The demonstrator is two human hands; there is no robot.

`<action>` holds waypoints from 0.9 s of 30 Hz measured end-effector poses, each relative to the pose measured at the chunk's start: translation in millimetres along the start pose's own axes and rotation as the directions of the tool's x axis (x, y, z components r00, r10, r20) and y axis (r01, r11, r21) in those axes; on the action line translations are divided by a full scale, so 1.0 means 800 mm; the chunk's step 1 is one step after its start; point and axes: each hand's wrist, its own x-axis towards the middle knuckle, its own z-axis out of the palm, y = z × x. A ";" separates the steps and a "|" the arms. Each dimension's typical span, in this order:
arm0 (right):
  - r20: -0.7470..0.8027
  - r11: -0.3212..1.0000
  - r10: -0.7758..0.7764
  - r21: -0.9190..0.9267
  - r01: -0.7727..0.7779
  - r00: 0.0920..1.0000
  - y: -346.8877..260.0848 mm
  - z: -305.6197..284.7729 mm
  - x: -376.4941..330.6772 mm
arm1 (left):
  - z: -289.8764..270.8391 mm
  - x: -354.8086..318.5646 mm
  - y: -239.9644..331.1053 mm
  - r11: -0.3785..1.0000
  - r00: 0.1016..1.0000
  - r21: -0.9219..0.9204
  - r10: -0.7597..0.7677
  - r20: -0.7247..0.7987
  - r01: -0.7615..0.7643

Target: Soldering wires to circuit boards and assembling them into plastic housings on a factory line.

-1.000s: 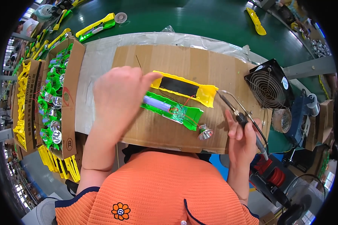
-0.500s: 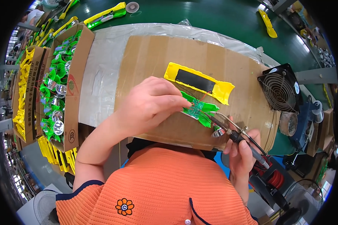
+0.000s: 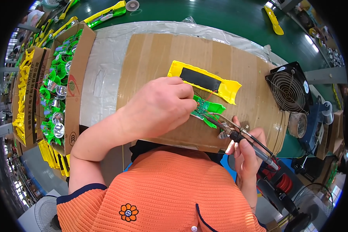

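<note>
My right hand (image 3: 248, 154) grips a soldering iron (image 3: 255, 149) with a thin metal tube running alongside it. The iron's tip reaches the green circuit board (image 3: 202, 107), which sits in a green plastic flashlight housing (image 3: 216, 107). My left hand (image 3: 162, 102) is closed at the board's left end, fingertips pinched together; what they hold is hidden. Just beyond lies a yellow housing half (image 3: 231, 89) with a black panel (image 3: 200, 78) in it. Thin wires, one of them red, run between the yellow half and the board. A shiny reflector (image 3: 222, 135) shows under the iron.
Cardboard (image 3: 150, 50) covers the work spot. On the left, a carton (image 3: 79, 73) holds several green housings with reflectors, beside a box of yellow parts (image 3: 23, 92). A black fan (image 3: 288, 91) stands at right, near a blue device (image 3: 315, 123). A yellow part (image 3: 274, 23) lies on the green surface.
My left hand has shifted slightly right and its fingers have curled inward, now covering the board's left end. The iron's tip stays at the board, its handle slightly lower.
</note>
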 end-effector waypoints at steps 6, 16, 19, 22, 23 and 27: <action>0.034 0.997 -0.004 -0.073 0.007 0.999 0.000 -0.002 0.001 | -0.005 0.003 -0.001 1.000 0.999 -0.003 0.004 0.050 -0.004; 0.015 0.992 0.039 -0.120 -0.037 0.999 -0.003 0.005 -0.001 | -0.008 0.005 0.001 1.000 0.995 0.003 0.003 0.098 -0.003; 0.012 0.992 0.048 -0.113 -0.046 0.999 -0.002 0.004 -0.001 | -0.009 0.006 0.002 1.000 0.995 0.009 0.005 0.102 -0.006; 0.026 0.993 0.024 -0.117 -0.021 0.999 -0.001 0.003 0.000 | -0.008 0.007 0.003 1.000 0.995 0.022 0.011 0.101 -0.014; 0.022 0.992 0.028 -0.127 -0.025 0.999 -0.002 0.003 0.000 | -0.007 0.007 0.003 0.999 0.995 0.025 0.017 0.098 -0.020; 0.000 0.999 0.044 -0.029 -0.044 0.999 -0.007 0.003 0.001 | -0.006 0.008 0.004 0.998 0.994 0.053 0.028 0.107 -0.034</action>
